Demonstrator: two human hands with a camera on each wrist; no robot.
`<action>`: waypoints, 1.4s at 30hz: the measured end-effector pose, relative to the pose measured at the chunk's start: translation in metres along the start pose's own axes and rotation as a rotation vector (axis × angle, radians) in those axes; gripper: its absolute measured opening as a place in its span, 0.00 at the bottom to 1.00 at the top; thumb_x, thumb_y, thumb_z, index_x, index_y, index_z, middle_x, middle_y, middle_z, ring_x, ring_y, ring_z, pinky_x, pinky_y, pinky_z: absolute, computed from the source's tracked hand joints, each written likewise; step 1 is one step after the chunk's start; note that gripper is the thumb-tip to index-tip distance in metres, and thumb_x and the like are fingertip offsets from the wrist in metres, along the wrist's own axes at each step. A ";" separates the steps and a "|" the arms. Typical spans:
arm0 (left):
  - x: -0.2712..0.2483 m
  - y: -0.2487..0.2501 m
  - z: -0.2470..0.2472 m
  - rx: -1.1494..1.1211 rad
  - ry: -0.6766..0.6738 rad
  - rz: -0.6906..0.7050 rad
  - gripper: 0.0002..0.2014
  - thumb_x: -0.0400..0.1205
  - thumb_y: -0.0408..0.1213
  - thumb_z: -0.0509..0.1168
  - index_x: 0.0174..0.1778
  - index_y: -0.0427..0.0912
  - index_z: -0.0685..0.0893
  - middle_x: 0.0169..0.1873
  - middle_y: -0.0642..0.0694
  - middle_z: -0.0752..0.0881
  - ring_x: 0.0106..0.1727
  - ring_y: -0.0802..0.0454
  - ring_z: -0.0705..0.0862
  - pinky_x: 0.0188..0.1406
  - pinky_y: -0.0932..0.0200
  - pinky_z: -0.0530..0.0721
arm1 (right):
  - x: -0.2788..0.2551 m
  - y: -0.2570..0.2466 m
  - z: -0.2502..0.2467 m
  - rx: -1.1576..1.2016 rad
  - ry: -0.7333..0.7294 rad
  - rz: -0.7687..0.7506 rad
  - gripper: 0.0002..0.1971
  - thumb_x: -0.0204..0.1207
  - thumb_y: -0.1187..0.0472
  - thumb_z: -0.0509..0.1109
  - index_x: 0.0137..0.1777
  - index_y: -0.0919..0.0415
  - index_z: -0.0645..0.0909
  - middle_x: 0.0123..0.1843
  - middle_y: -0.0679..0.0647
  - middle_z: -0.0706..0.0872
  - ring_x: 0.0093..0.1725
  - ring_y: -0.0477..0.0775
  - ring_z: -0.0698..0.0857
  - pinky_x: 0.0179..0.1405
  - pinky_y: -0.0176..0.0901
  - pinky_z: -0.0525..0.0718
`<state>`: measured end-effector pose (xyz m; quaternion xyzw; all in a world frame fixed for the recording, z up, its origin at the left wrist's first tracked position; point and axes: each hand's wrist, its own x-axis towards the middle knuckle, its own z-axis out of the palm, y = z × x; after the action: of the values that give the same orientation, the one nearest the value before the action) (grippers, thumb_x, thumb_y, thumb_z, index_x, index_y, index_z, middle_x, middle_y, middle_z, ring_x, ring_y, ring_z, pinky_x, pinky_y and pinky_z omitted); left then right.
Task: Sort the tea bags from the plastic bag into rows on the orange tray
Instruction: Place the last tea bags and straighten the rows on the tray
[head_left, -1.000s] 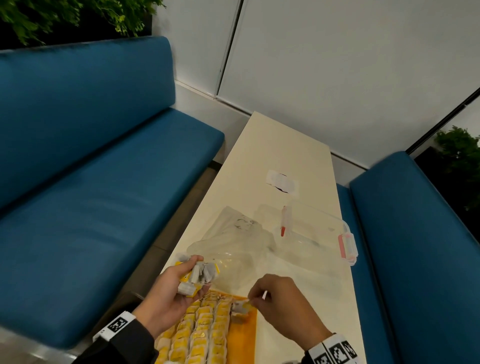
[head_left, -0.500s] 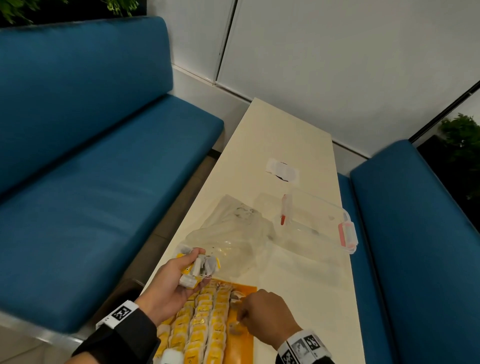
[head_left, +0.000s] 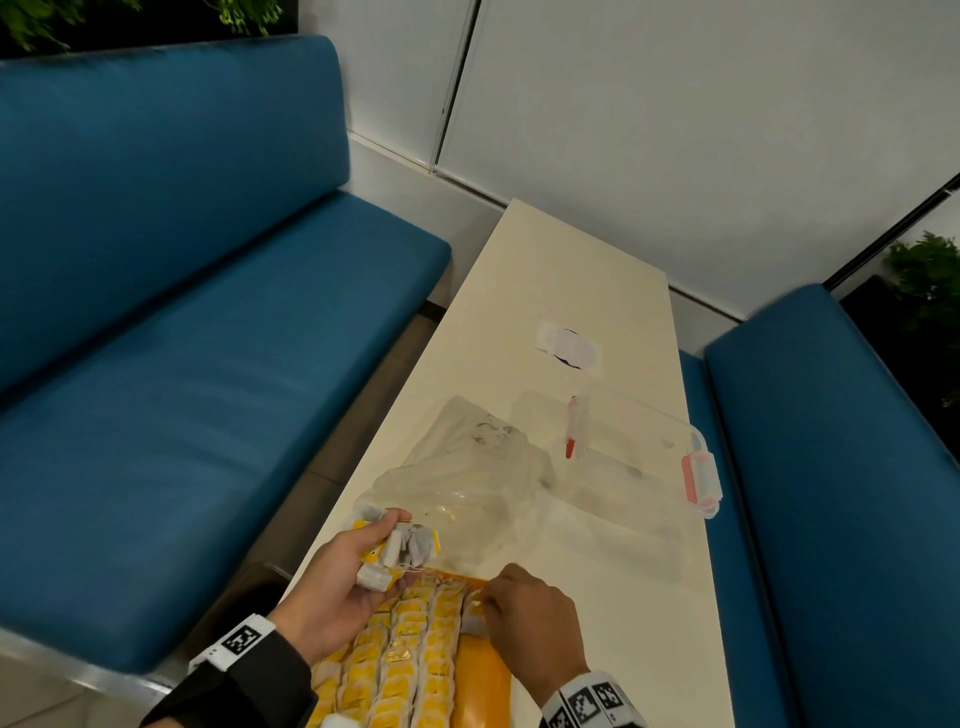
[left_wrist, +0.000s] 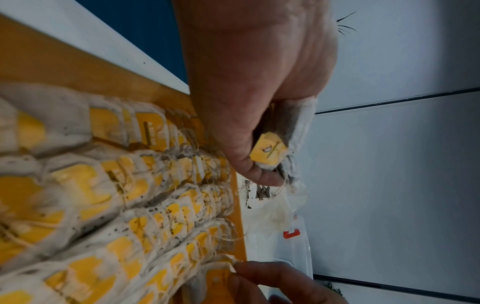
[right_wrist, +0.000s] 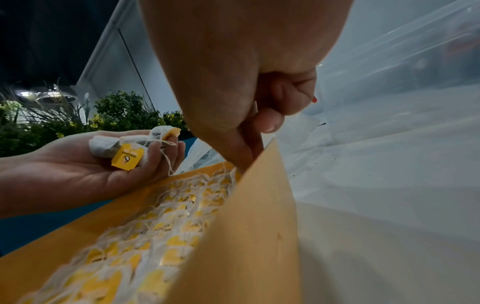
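In the head view, the orange tray (head_left: 480, 675) was seen at the bottom centre of the frame, its long axis running from the lower edge up toward the plastic bag (head_left: 467, 483). Four rows of tea bags (head_left: 405, 654) were laid along that axis, overlapping; a fifth row was being started at the right. A bunch of tea bags (head_left: 400, 551) was cupped by the left hand (head_left: 337, 587) just left of the tray's far end. A single tea bag (head_left: 471, 621) was pinched by the right hand (head_left: 530, 618) on the tray. The bag lay crumpled on the tabletop (head_left: 571, 270); a clear lidded box (head_left: 639, 467) with red clasps stood beside it, between two blue benches (head_left: 182, 364).

In the left wrist view, the bunch (left_wrist: 285, 135) was clenched at centre, one yellow tag (left_wrist: 269, 152) showing; the rows (left_wrist: 116, 205) filled the left of the frame.

In the right wrist view, the curled fingers (right_wrist: 272, 117) were pressed down at the tray's far edge (right_wrist: 249, 216); the pinched bag itself was hidden.
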<state>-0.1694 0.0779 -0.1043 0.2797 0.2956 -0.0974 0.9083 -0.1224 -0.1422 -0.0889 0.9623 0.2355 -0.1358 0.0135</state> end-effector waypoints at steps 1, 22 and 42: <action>0.000 0.000 0.000 0.002 0.000 0.000 0.13 0.82 0.40 0.70 0.58 0.37 0.90 0.53 0.34 0.89 0.52 0.39 0.86 0.54 0.44 0.85 | 0.001 0.000 0.001 0.019 0.010 0.007 0.16 0.83 0.51 0.57 0.57 0.49 0.87 0.58 0.48 0.81 0.49 0.57 0.87 0.39 0.44 0.76; -0.008 -0.010 0.026 -0.003 -0.035 -0.090 0.13 0.83 0.38 0.70 0.59 0.35 0.89 0.53 0.33 0.91 0.51 0.38 0.91 0.49 0.45 0.92 | -0.001 -0.025 -0.039 1.014 0.146 0.211 0.04 0.78 0.59 0.75 0.44 0.47 0.88 0.41 0.43 0.89 0.33 0.43 0.83 0.35 0.39 0.84; -0.003 -0.011 0.041 0.006 -0.034 0.038 0.12 0.84 0.36 0.69 0.59 0.34 0.87 0.59 0.31 0.90 0.60 0.35 0.89 0.66 0.37 0.84 | 0.012 -0.018 -0.047 1.260 0.085 0.389 0.06 0.71 0.71 0.79 0.46 0.66 0.86 0.37 0.60 0.88 0.29 0.55 0.89 0.26 0.44 0.81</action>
<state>-0.1553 0.0453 -0.0800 0.2864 0.2745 -0.0857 0.9139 -0.1084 -0.1171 -0.0459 0.8156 -0.0668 -0.2045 -0.5372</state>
